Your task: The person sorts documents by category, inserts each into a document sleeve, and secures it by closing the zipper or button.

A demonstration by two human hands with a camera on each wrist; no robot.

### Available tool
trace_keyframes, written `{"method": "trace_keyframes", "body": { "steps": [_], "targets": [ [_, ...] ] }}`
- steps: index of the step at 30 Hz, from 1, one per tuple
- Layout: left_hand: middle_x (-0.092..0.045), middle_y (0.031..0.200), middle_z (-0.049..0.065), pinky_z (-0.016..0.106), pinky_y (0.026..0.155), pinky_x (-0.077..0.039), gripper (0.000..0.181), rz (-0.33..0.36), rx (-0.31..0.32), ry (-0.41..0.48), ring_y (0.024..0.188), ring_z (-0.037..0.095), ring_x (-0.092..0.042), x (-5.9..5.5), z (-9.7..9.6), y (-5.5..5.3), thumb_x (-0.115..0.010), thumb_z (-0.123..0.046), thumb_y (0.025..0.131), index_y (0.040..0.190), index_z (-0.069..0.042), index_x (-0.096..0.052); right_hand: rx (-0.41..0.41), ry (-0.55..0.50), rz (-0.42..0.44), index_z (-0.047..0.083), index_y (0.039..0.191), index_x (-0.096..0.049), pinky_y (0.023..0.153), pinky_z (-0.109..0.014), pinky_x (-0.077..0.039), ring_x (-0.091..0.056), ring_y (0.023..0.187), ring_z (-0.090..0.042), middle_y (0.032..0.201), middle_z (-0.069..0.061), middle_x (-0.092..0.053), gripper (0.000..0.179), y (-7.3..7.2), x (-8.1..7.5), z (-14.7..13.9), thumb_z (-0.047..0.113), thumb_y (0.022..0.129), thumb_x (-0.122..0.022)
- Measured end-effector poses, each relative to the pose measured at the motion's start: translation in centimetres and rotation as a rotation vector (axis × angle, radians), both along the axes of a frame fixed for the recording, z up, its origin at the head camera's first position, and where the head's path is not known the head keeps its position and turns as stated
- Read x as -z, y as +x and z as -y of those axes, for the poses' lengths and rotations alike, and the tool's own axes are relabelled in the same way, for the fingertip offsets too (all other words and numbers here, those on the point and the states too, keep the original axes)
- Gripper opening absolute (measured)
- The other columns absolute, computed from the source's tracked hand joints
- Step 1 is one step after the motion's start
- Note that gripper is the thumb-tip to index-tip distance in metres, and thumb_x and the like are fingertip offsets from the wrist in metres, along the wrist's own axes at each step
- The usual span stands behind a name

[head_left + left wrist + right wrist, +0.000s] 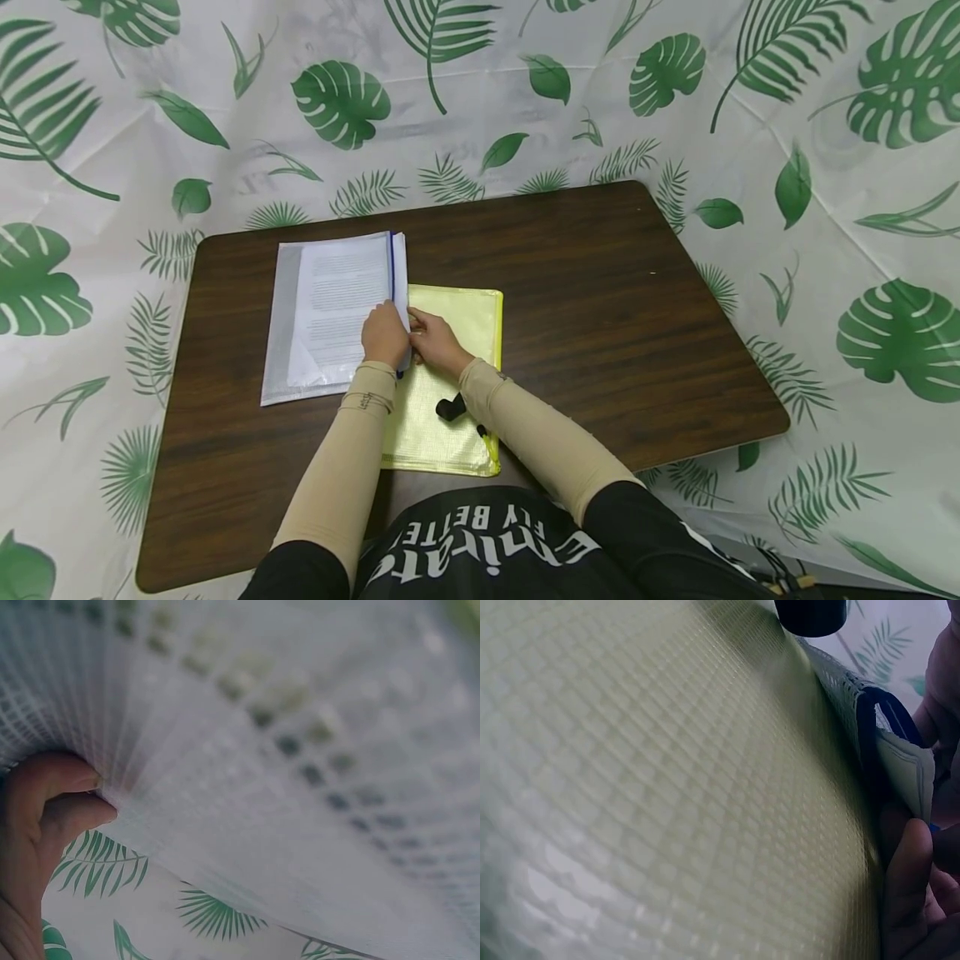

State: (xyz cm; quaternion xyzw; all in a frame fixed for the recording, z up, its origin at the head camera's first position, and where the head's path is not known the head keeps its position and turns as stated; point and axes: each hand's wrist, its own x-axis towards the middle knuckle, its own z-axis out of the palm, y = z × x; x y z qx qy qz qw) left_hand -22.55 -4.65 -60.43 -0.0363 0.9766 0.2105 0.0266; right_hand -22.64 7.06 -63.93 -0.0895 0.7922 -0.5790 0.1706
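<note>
A clear mesh zip folder [279, 350] with a blue zip edge lies on the left of the table, printed papers [341, 292] inside it. At its right edge my left hand [386, 335] grips the folder; the left wrist view shows thumb and finger pinching the mesh [247, 847]. My right hand [441, 343] is beside the left one, pinching the paper edges [911, 772] that stick out of the blue-edged opening [889, 712]. Beneath both hands lies a yellow mesh zip folder [442, 446], partly covered by the clear one.
The dark wooden table [600, 317] extends to the right of the folders. A leaf-patterned sheet [480, 117] hangs behind and around it. A small black piece [451, 407] shows by the right wrist, over the yellow folder.
</note>
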Motion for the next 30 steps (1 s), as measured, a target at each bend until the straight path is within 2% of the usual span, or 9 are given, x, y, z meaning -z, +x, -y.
{"method": "trace_keyframes", "body": {
  "steps": [8, 16, 23, 30],
  "targets": [
    [-0.064, 0.115, 0.034, 0.055, 0.088, -0.054, 0.04, 0.003, -0.013, 0.008, 0.106, 0.048, -0.064, -0.21, -0.06, 0.04, -0.061, -0.007, 0.093, 0.127, 0.015, -0.056, 0.015, 0.0, 0.003, 0.006, 0.155, -0.04, 0.052, -0.024, -0.054, -0.059, 0.055, -0.008, 0.13, -0.022, -0.064, 0.06, -0.09, 0.12, 0.05, -0.001, 0.097, -0.055],
    [-0.063, 0.115, 0.035, 0.055, 0.088, -0.054, 0.042, 0.012, -0.019, 0.021, 0.104, 0.049, -0.064, 0.03, 0.15, 0.32, -0.061, -0.009, 0.096, 0.128, 0.016, -0.054, -0.008, -0.005, -0.025, 0.001, 0.154, -0.041, 0.051, -0.023, -0.051, -0.057, 0.055, -0.008, 0.123, -0.023, -0.066, 0.062, 0.21, 0.41, 0.19, -0.008, 0.093, -0.053],
    [-0.063, 0.113, 0.034, 0.055, 0.089, -0.054, 0.038, 0.016, -0.012, 0.013, 0.105, 0.048, -0.064, 0.14, -0.05, 0.25, -0.062, -0.009, 0.094, 0.123, 0.015, -0.056, -0.022, 0.001, -0.025, 0.001, 0.155, -0.038, 0.052, -0.022, -0.051, -0.058, 0.059, -0.007, 0.127, -0.024, -0.064, 0.062, 0.11, 0.58, 0.01, -0.009, 0.095, -0.052],
    [-0.063, 0.114, 0.034, 0.055, 0.09, -0.053, 0.034, 0.0, -0.001, 0.012, 0.106, 0.048, -0.063, 0.21, -0.36, 0.18, -0.059, -0.004, 0.093, 0.121, 0.015, -0.057, -0.03, -0.006, -0.031, 0.002, 0.154, -0.04, 0.05, -0.022, -0.047, -0.054, 0.054, -0.008, 0.125, -0.023, -0.066, 0.064, 0.12, 0.15, -0.03, -0.012, 0.093, -0.052]
  ]
}}
